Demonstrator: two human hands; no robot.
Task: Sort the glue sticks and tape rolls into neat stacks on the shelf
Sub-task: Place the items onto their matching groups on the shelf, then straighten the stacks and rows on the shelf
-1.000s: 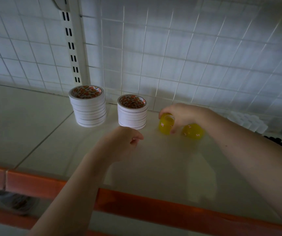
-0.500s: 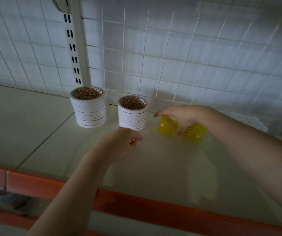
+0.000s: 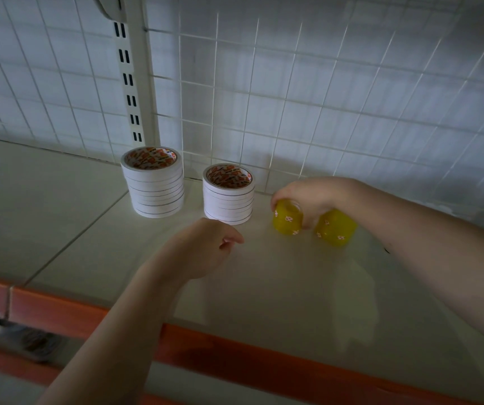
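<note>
Two white tape stacks are seen at the back of the pale shelf [image 3: 59, 206], close to the wire grid wall [image 3: 322, 97]. The taller tape stack [image 3: 153, 185] is set by the white slotted post [image 3: 131, 83], and the shorter tape stack [image 3: 229, 194] is set just to its right, a little apart. Two yellow rolls with small flowers are placed side by side, right of the stacks. The right hand [image 3: 308, 197] is reached in from the right with the arm stretched over the shelf, and its fingers are curled down over the top of the left yellow roll [image 3: 286, 222] (the right yellow roll [image 3: 337, 229] is partly hidden behind the wrist). The left hand [image 3: 205, 247] is held low over the shelf in front of the shorter stack, fingers loosely curled, and nothing is held in it. An orange edge [image 3: 234, 355] is seen along the front.
</note>
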